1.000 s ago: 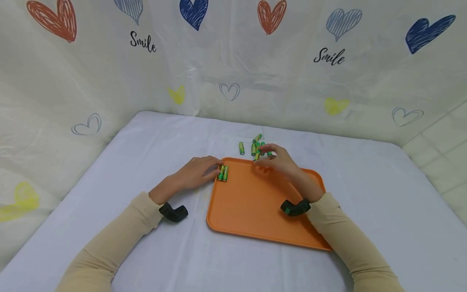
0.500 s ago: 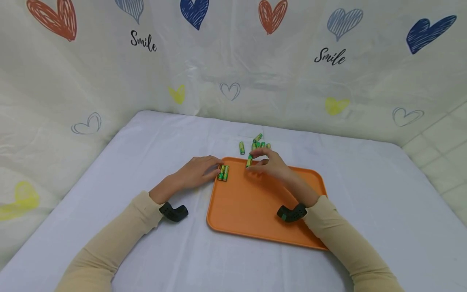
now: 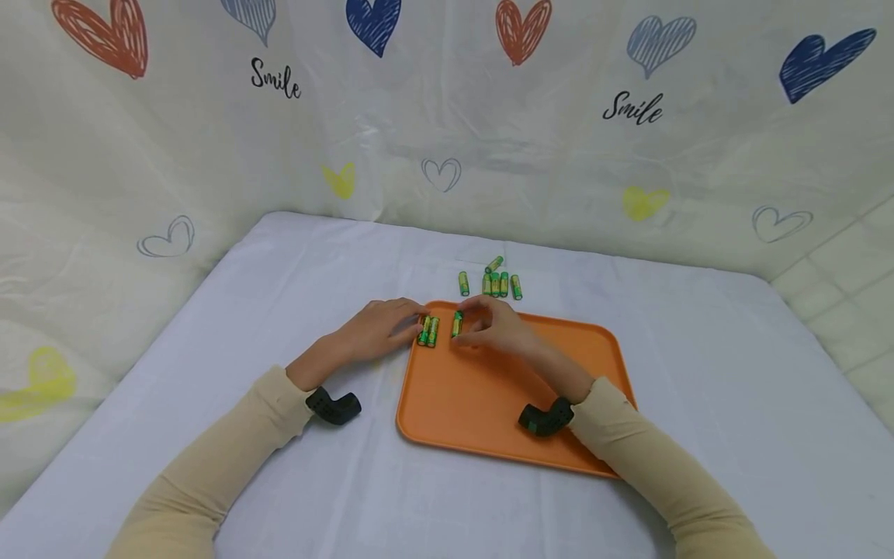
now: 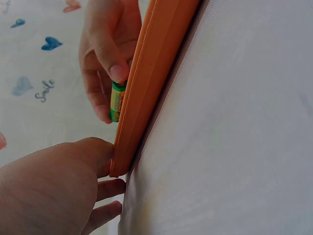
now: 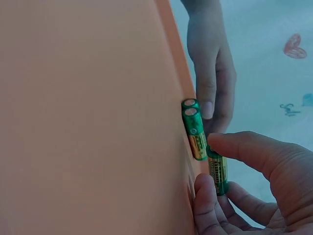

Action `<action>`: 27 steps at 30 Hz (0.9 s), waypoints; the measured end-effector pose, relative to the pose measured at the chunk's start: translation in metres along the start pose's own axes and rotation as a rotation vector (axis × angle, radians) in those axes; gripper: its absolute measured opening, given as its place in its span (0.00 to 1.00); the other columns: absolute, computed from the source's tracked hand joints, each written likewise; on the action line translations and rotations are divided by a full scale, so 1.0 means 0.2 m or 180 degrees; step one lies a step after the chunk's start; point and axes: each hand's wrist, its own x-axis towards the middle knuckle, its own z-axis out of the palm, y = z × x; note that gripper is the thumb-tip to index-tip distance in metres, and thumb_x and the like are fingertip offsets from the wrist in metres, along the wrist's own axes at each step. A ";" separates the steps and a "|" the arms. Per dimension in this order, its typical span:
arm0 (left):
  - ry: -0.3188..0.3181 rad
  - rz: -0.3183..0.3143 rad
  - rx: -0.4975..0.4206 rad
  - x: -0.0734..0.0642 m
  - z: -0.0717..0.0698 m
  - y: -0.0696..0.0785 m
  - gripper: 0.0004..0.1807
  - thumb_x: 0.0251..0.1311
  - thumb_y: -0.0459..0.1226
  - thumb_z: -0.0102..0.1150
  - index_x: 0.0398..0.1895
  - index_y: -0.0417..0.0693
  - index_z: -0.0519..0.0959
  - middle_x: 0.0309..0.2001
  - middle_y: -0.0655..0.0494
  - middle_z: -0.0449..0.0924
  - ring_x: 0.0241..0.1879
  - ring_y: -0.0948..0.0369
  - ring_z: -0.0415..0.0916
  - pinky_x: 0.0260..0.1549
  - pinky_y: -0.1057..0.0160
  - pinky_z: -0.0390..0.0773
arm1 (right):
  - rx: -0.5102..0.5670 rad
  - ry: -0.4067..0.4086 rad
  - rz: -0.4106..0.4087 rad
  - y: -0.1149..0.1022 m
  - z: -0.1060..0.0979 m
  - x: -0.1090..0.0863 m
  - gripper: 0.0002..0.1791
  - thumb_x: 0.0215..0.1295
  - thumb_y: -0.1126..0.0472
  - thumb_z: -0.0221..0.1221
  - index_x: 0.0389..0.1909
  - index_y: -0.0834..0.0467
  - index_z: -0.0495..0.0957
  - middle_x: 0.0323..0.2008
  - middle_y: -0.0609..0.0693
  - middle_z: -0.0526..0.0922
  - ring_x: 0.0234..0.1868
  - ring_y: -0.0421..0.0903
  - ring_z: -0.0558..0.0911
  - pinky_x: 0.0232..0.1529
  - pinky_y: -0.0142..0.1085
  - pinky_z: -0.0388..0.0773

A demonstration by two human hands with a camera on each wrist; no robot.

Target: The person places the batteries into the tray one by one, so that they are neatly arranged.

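My right hand (image 3: 499, 330) pinches a small green and yellow battery (image 3: 457, 324) by its two ends, thumb at one end and fingers at the other, over the upper left part of the orange tray (image 3: 489, 411). Two batteries like it (image 5: 197, 134) lie side by side against the tray's left rim. My left hand (image 3: 377, 330) rests at that rim, thumb and fingertips beside the pair; whether it touches them is hard to tell. In the left wrist view, the left thumb is at the tray's corner, and the held battery (image 4: 116, 102) shows above the rim.
Several more batteries (image 3: 495, 284) lie on the white tablecloth (image 3: 335, 256) just beyond the tray's far edge. One battery (image 3: 464, 283) lies apart to their left. Behind the table hangs a white curtain (image 3: 545, 140) printed with hearts.
My right hand has taken a battery from the group behind the tray and carried it left over the tray, close to the two lying there. My left hand has stayed put.
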 end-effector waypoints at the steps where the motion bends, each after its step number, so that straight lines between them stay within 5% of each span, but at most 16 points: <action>1: -0.0001 -0.0006 0.0004 0.00 0.00 0.00 0.23 0.74 0.47 0.47 0.66 0.46 0.71 0.64 0.50 0.72 0.66 0.53 0.67 0.62 0.45 0.64 | 0.0017 -0.0024 -0.0008 0.00 0.01 0.00 0.30 0.58 0.66 0.68 0.61 0.65 0.69 0.47 0.57 0.78 0.30 0.43 0.80 0.31 0.35 0.77; 7: -0.0027 -0.0063 0.0013 0.00 0.00 0.00 0.23 0.74 0.47 0.46 0.66 0.47 0.70 0.64 0.50 0.72 0.66 0.54 0.66 0.62 0.45 0.64 | 0.0047 -0.0135 -0.0007 -0.01 0.05 0.01 0.30 0.56 0.67 0.69 0.60 0.64 0.70 0.32 0.55 0.82 0.30 0.44 0.79 0.32 0.35 0.76; 14: 0.0011 -0.0025 -0.0013 0.00 0.00 0.00 0.23 0.74 0.47 0.46 0.66 0.47 0.71 0.64 0.50 0.72 0.66 0.53 0.67 0.62 0.45 0.64 | 0.0114 -0.0165 -0.0038 -0.02 0.08 0.01 0.28 0.58 0.69 0.67 0.59 0.66 0.70 0.46 0.57 0.75 0.32 0.42 0.77 0.31 0.32 0.73; 27: 0.0002 -0.0015 0.0005 0.00 0.01 0.00 0.23 0.74 0.47 0.46 0.66 0.47 0.71 0.64 0.51 0.72 0.66 0.54 0.67 0.61 0.45 0.64 | 0.0076 -0.0174 -0.0040 -0.02 0.09 0.02 0.28 0.59 0.69 0.66 0.60 0.68 0.69 0.56 0.62 0.71 0.35 0.42 0.76 0.34 0.28 0.72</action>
